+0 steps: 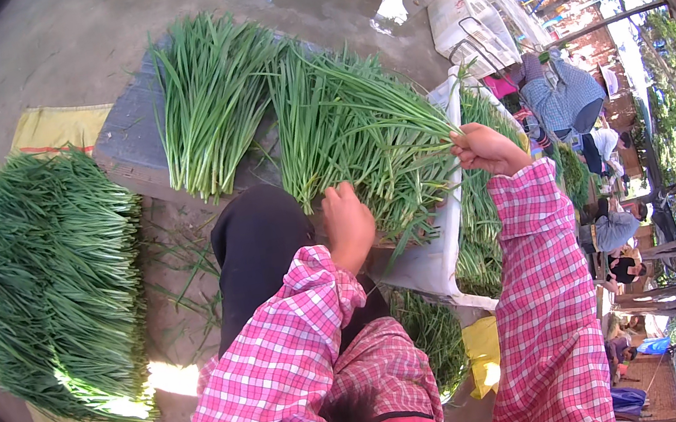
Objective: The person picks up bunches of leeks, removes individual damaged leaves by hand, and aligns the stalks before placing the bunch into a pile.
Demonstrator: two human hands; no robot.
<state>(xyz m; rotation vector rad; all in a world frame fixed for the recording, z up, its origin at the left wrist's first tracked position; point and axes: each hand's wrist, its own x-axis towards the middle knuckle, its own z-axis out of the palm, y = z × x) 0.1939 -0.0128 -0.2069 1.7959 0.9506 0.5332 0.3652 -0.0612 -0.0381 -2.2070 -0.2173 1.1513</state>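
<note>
My right hand (488,150) is closed round the pale stem ends of a bunch of garlic chives (416,115); the leaves stretch left over a heap of chives (332,115). By the near stem ends of that heap, my left hand (349,225) has its fingers curled, its back toward me; what they hold, if anything, is hidden. A separate bunch of chives (210,99) lies left of the heap, stems toward me. Under my right forearm stands a white tub (454,237) with more chives (478,228) in it.
A large block of stacked chives (63,290) lies on yellow sacking (64,126) at the left. Loose leaves litter the floor beside my knee (257,232). White crates (472,26) stand at the far right. Other people, one in a checked blue top (563,96), are beyond the tub.
</note>
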